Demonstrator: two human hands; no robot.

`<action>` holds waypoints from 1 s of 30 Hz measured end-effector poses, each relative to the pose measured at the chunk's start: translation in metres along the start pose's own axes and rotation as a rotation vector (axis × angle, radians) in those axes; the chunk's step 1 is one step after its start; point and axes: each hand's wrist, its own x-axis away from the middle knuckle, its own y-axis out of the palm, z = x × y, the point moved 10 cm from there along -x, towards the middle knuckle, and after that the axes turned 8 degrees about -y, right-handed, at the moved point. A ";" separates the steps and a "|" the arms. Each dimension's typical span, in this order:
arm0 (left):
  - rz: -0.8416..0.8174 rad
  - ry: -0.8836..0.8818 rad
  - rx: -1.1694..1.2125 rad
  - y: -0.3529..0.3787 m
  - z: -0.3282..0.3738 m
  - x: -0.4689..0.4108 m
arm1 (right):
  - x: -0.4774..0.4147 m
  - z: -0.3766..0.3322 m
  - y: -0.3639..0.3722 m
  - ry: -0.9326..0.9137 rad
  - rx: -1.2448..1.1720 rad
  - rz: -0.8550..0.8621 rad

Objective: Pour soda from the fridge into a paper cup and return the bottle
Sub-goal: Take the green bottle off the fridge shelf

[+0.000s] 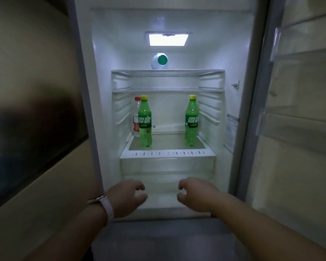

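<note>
The fridge stands open, with its light on inside. On the left side of the glass shelf is a green Sprite bottle with a yellow cap. A clear bottle with a red cap hides just behind it. On the right side of the same shelf stands a second green Sprite bottle. The fridge door is swung wide to the right.

Below the shelf, the left hand, with a watch on its wrist, has loose, curled fingers and holds nothing. The right hand is the same, open and empty.

I think the job has only just begun. No bottle has been picked up yet. I cannot see a paper cup. Grabbing, pouring and putting back are all left.
</note>
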 end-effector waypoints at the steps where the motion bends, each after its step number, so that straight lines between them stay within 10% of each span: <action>1: 0.002 -0.021 0.044 -0.002 0.001 -0.014 | -0.010 0.006 -0.004 0.005 -0.026 0.009; 21: 0.390 -0.393 0.866 -0.063 -0.031 -0.194 | -0.196 0.045 -0.026 0.217 -1.235 0.328; 30: 0.394 -0.350 1.069 -0.052 -0.035 -0.262 | -0.256 0.052 -0.025 0.275 -1.419 0.261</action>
